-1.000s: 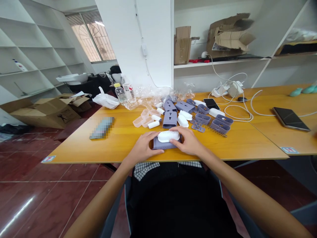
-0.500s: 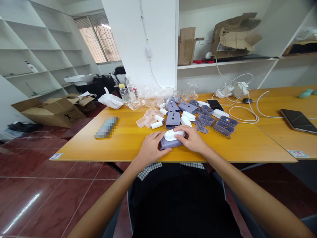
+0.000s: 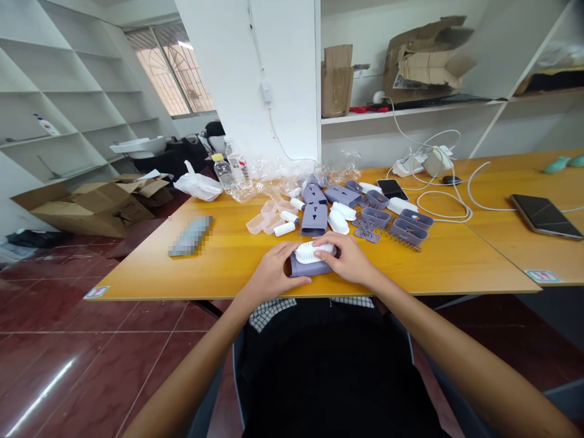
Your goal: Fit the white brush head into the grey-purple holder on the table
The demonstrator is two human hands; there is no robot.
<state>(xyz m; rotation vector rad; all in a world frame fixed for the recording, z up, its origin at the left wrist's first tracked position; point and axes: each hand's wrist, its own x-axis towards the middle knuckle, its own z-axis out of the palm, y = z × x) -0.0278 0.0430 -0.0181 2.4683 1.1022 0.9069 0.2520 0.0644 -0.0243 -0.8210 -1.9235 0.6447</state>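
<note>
Near the table's front edge lies a purple plastic case (image 3: pixel 314 268), with a white oval brush piece (image 3: pixel 314 252) resting over its top, bristles showing. My left hand (image 3: pixel 272 272) grips the left end of the case, its thumb along the front and its fingers reaching to the brush piece. Curled over the right side of the brush piece, my right hand (image 3: pixel 349 258) holds it between thumb and fingers. The right end of the case is partly hidden by that hand. Just beyond stands another purple case (image 3: pixel 314 219) with small slots, beside more white brush pieces (image 3: pixel 338 221).
Pinkish clear trays (image 3: pixel 262 222), white rollers (image 3: pixel 285 229), purple open holders (image 3: pixel 409 232) and small springs (image 3: pixel 410 243) lie past my hands. Bottles (image 3: pixel 223 173) and clear wrap stand behind. A phone (image 3: pixel 390 188), white cables and a tablet (image 3: pixel 545 216) are to the right.
The whole view has shifted slightly, so things appear a little further left. Both hands keep their hold on the case and brush piece, with hardly any other change.
</note>
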